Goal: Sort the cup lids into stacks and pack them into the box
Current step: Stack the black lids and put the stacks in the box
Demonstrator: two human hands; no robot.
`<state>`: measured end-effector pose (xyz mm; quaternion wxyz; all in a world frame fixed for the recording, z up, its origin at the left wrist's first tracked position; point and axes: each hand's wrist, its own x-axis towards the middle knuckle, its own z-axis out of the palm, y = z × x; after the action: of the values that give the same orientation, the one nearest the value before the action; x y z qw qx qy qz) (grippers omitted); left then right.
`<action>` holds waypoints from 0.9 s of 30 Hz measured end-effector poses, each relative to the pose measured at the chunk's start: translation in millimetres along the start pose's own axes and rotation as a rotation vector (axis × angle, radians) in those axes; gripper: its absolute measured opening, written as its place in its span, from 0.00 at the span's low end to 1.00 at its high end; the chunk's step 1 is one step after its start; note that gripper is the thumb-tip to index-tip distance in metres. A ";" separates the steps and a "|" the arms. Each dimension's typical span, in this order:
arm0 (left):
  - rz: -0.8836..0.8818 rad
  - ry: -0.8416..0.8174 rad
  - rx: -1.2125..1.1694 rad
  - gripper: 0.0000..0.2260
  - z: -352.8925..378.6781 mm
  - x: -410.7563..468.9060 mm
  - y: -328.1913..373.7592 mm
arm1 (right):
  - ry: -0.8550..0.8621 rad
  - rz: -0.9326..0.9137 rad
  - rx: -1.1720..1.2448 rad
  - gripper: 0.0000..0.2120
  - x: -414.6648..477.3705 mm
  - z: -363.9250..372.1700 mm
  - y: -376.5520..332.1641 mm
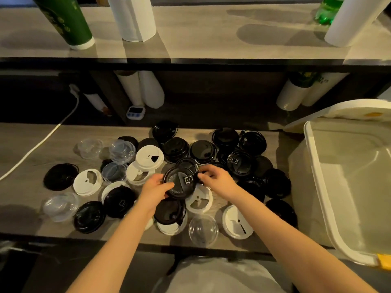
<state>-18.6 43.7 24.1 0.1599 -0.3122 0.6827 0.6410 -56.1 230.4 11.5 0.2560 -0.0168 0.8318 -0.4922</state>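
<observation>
We hold 1 black lid (179, 182) flat in both grips: left hand (155, 187) clamps its near-left rim, right hand (213, 176) pinches its right edge; box (313, 166) lies right, nearer the right hand

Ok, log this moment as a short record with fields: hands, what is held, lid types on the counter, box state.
left hand: grips the near-left edge of the black lid
right hand: pinches the lid's right edge
held lid: black, with flip tab, raised above the pile
counter: loose black, white and clear lids, unsorted
white lid: one of several, left of centre
clear dome lid: near the front edge
box: at right, open, no lids visible inside
</observation>
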 end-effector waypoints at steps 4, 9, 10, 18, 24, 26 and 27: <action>0.029 0.125 -0.064 0.09 -33.1 19.9 12.6 | 0.179 -0.001 -0.347 0.24 24.9 3.0 -11.6; 0.059 0.171 -0.063 0.12 -55.5 33.3 19.3 | 0.082 0.111 -0.721 0.38 45.0 17.8 -27.6; 0.055 0.167 -0.069 0.13 -57.5 35.2 19.7 | 0.081 0.126 -0.731 0.38 47.6 21.6 -28.4; 0.081 0.167 -0.028 0.11 -65.0 43.9 15.3 | 0.145 0.160 -0.562 0.34 58.9 32.2 -24.1; 0.172 0.178 -0.008 0.09 -59.6 40.5 19.2 | 0.241 0.141 -0.120 0.20 54.6 25.4 -25.3; 0.190 0.194 -0.002 0.12 -56.7 37.2 22.8 | 0.256 0.162 0.133 0.15 49.1 20.3 -28.3; 0.195 0.203 -0.001 0.13 -55.1 36.2 24.4 | 0.246 0.161 0.271 0.13 44.6 15.2 -30.3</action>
<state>-51.3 -18.5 27.7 0.0268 -0.3075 0.7221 0.6191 -94.8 190.0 12.5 0.1911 0.1446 0.7816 -0.5759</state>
